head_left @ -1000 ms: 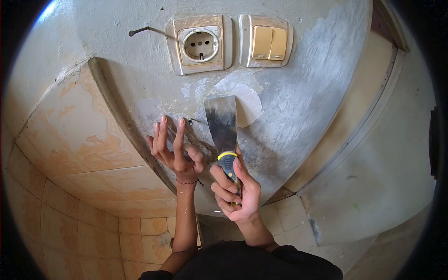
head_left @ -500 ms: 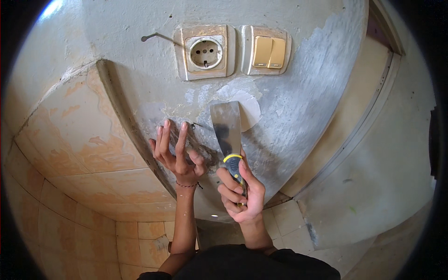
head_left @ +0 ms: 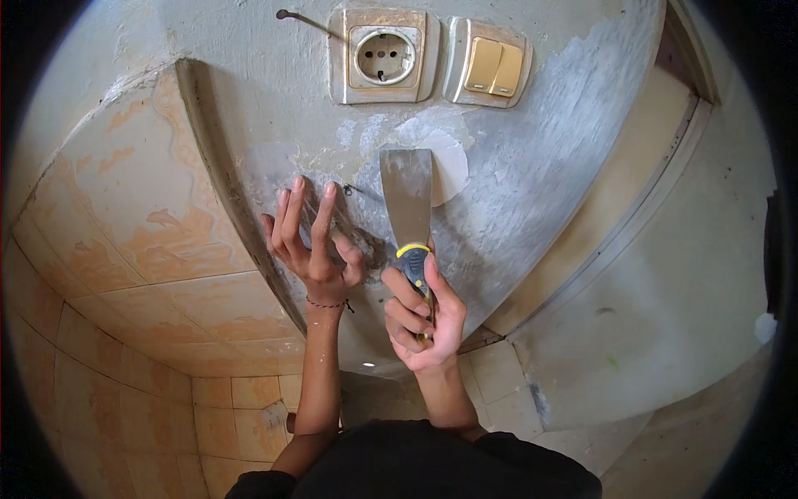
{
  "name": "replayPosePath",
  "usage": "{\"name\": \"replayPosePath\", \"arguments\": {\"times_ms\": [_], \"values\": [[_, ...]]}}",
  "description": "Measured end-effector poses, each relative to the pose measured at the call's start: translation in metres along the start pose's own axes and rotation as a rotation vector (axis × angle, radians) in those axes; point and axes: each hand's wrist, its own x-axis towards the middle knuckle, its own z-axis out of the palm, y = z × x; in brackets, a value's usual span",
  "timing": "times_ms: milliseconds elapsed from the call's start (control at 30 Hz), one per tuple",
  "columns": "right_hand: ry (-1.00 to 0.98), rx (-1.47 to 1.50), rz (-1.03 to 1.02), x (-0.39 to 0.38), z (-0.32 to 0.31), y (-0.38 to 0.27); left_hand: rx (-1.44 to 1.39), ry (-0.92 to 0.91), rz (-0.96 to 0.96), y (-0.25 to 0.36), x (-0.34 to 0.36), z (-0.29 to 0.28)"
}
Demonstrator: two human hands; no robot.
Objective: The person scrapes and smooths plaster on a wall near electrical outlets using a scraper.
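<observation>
Head view, single frame. Two hands in view, both the person's own, rising from the lower edge on bare forearms. Landmark for all positions: the one putty knife [head_left: 409, 218], count one, with a broad metal blade, a yellow band at the blade's base and a dark handle. Right hand [head_left: 422, 316]: wrapped tight around the handle, fingers curled over it, thumb along the side; the blade points up and lies against the grey plastered wall [head_left: 532, 191]. Blade tip sits at the edge of one pale round patch of filler [head_left: 449, 170], which lies just up and right of the blade. Left hand [head_left: 312, 249]: just left of the knife, close beside the right hand but not joined to it, holding nothing; fingers spread and extended upward, fingertips [head_left: 330, 193] at the wall, whether pressing on it cannot be told. One thin cord bracelet [head_left: 328, 304] on the left wrist. One small dark nail or screw [head_left: 348, 190] in the wall, between the left fingertips and the blade. Above the knife: one wall socket [head_left: 384, 56] in a beige frame, directly over the blade; one double rocker switch [head_left: 492, 66], up and right of it. One thin wire end [head_left: 303, 20] projects up and left of the knife. Left of the knife, beyond the left hand: orange-beige wall tiles [head_left: 125, 208], many, not counted.
</observation>
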Motion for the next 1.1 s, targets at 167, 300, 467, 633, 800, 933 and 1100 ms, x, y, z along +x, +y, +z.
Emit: {"name": "replayPosePath", "arguments": {"times_ms": [167,300,467,633,800,933,1100], "values": [[-0.024,0.021,-0.013,0.006,-0.005,0.004,0.002,0.003,0.002,-0.002,-0.001,0.002],[-0.007,0.043,-0.033,0.002,-0.001,0.004,0.001,0.002,-0.003,-0.002,-0.003,0.001],[-0.028,-0.072,-0.043,0.013,0.001,-0.005,-0.017,-0.002,-0.012,-0.001,-0.002,0.002],[0.041,-0.093,-0.028,0.001,-0.003,-0.001,-0.007,-0.007,-0.012,-0.003,-0.005,0.001],[-0.01,-0.084,-0.02,0.001,0.004,-0.005,0.019,-0.049,0.023,-0.002,-0.003,-0.003],[0.013,-0.094,-0.026,0.001,-0.002,-0.006,0.01,-0.043,0.024,-0.003,-0.004,-0.003],[-0.009,-0.114,-0.042,0.008,0.007,-0.008,0.007,-0.032,0.024,-0.001,-0.004,-0.003]]}}
